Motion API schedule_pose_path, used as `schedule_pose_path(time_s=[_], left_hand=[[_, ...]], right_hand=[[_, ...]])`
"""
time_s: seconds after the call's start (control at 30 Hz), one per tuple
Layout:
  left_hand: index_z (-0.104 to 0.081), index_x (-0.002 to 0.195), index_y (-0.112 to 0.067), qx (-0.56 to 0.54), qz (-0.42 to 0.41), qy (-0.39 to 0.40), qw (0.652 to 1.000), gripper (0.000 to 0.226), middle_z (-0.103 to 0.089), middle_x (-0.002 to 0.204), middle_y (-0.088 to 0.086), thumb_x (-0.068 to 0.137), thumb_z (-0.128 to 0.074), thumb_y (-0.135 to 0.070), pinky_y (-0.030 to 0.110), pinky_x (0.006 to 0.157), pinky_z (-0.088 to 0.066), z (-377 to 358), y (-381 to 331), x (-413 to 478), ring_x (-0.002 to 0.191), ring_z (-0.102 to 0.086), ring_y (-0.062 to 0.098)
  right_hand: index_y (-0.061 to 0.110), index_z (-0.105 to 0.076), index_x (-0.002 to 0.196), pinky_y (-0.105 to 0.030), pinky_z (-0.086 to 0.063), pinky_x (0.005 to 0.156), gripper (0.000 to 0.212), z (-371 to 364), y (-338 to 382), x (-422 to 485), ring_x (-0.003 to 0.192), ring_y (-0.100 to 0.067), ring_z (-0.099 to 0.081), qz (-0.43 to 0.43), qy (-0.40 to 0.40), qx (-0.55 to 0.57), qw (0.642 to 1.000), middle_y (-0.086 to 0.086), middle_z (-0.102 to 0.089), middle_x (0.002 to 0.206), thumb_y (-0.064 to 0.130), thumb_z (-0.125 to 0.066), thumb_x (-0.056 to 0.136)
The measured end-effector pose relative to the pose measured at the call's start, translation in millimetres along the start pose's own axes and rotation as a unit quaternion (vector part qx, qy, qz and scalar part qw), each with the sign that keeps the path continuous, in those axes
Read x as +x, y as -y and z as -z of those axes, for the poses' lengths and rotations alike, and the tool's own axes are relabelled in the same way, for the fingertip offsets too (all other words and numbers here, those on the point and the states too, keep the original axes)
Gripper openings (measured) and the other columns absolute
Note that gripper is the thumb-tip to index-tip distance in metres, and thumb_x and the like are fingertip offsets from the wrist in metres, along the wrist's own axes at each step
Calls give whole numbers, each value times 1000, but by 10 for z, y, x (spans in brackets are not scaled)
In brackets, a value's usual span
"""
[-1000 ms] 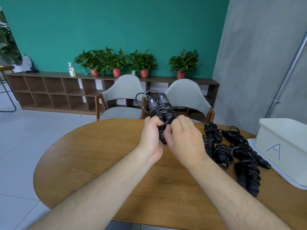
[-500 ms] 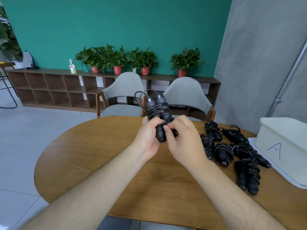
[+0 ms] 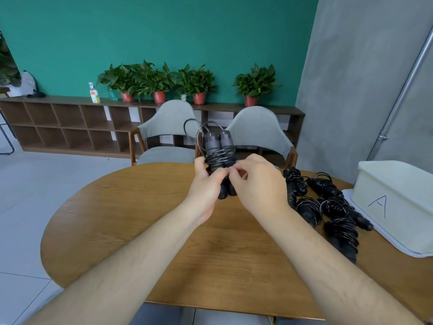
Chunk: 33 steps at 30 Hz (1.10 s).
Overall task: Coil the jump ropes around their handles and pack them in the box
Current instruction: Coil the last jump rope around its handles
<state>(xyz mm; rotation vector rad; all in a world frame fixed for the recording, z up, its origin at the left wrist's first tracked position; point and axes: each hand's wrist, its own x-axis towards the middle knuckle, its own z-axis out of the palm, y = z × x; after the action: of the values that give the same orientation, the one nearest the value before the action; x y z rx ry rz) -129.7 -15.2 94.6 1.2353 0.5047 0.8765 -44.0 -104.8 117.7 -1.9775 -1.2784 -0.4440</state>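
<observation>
A pair of black plastic jump-rope handles (image 3: pixel 219 148), bound side by side with turns of thin black cord, is held upright above the oval wooden table (image 3: pixel 131 219); its lower part is gripped by the left hand (image 3: pixel 206 191), the fingers curled round it; the middle of the bundle is pinched by the thumb and fingertips of the right hand (image 3: pixel 260 184), which touches the left; whether cord or handle is pinched cannot be told; a loose loop of cord (image 3: pixel 195 127) is seen above the left hand, beside the handle tops; a heap of black coiled jump ropes (image 3: pixel 328 207) is laid on the table just right of the right hand; beyond that heap, further right, a white plastic box marked with the letter A (image 3: pixel 396 207) is set on a flat white base (image 3: pixel 379 233)
</observation>
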Motion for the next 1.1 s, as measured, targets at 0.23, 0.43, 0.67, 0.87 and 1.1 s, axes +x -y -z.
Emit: schedule_pose_path(time_s=[0.23, 0.43, 0.67, 0.87, 1.1], left_hand=[[-33, 131, -21, 83, -26, 21, 996, 39, -65, 67, -3, 99, -52, -9, 24, 53, -42, 38, -75, -33, 54, -56, 13], [-36, 133, -13, 0, -5, 35, 999, 50, -69, 90, 4, 86, -51, -10, 44, 71, -48, 54, -40, -80, 64, -68, 16], [-37, 129, -24, -3, 54, 74, 996, 61, -70, 113, 7, 74, -60, -14, 61, 85, -54, 156, 9, -69, 86, -73, 28], [-36, 123, -20, 44, 63, 82, 994, 40, -65, 112, 12, 94, -57, -2, 49, 67, -59, 133, 25, -109, 77, -71, 33], [-42, 121, -20, 38, 68, 80, 994, 44, -66, 99, 14, 81, -58, -11, 36, 52, -50, 124, 71, -164, 71, -65, 33]], right_hand=[[14, -74, 79, -31, -53, 67, 15, 104, 25, 179, 75, -15, -61, -57, 85, 68, 992, 4, -66, 77, 27, -70, 86], [4, -72, 75, -35, -56, 63, 22, 101, 35, 214, 71, -23, -66, -53, 121, 41, 990, -9, -71, 73, 21, -67, 88], [13, -56, 87, -40, -50, 73, 20, 99, -66, 159, 82, -22, -58, 62, 157, -1, 986, -2, -59, 89, 31, -57, 95], [10, -44, 91, -43, -44, 56, 18, 7, -204, 62, 67, -31, -56, 144, 105, -48, 983, -8, -53, 87, 23, -50, 101], [5, -49, 80, -30, -30, 38, 20, 30, -318, 118, 45, -28, -47, 201, -27, -76, 976, -8, -46, 72, 19, -50, 94]])
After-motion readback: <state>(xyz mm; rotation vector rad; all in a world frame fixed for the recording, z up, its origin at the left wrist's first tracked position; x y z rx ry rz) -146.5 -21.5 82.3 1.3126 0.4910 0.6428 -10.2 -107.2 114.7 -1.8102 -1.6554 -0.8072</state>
